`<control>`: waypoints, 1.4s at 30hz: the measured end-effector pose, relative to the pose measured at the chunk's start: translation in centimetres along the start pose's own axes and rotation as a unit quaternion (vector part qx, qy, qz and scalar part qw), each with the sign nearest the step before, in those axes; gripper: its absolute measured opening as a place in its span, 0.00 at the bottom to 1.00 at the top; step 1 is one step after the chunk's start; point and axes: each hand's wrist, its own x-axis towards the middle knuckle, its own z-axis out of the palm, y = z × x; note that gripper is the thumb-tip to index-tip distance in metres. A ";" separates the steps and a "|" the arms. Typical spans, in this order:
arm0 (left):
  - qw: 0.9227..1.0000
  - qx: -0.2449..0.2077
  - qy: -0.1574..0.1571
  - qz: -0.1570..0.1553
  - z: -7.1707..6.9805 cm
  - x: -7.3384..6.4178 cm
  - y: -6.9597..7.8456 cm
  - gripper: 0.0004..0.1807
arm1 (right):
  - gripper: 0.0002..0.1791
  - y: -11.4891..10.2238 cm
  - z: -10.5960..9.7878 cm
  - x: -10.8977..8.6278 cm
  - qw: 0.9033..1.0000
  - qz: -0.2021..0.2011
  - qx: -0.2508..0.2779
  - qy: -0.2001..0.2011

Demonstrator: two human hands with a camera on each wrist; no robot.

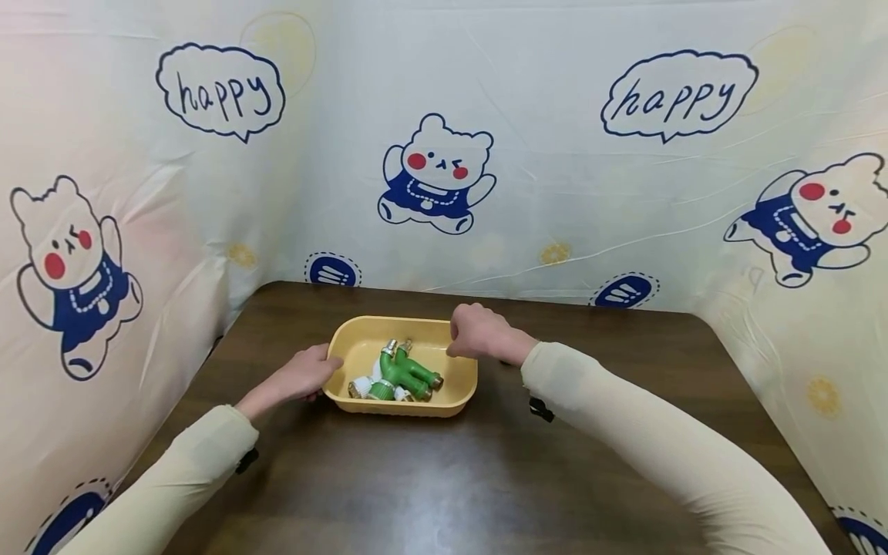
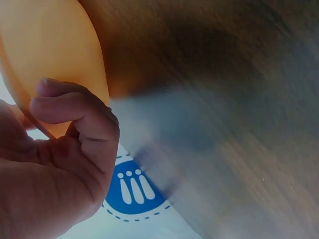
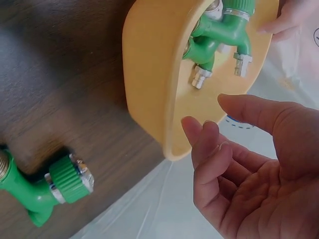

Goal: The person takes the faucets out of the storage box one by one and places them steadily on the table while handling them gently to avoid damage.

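Observation:
A yellow plastic basin [image 1: 416, 410] stands on the table, with several green and white plastic taps [image 1: 402, 374] heaped inside. At its left end my left hand [image 1: 314, 371] grips the wall, thumb over the rim and fingers curled against the outside. My right hand [image 1: 479, 331] is at the basin's right rim; in the right wrist view its thumb and fingertips stand apart with nothing between them. Another green tap [image 3: 42, 191] lies on the table outside the basin, mostly hidden by my right hand and wrist in the head view.
The dark wooden table [image 1: 388, 478] carries the basin near its far edge. Pale cloth [image 1: 541, 193] printed with cartoon bears hangs behind it and along both sides.

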 end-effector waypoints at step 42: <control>1.000 0.014 0.003 -0.002 -0.1 0.5 0.0 0.22 | 0.10 -2.9 1.9 1.7 0.997 -0.028 0.002 -0.071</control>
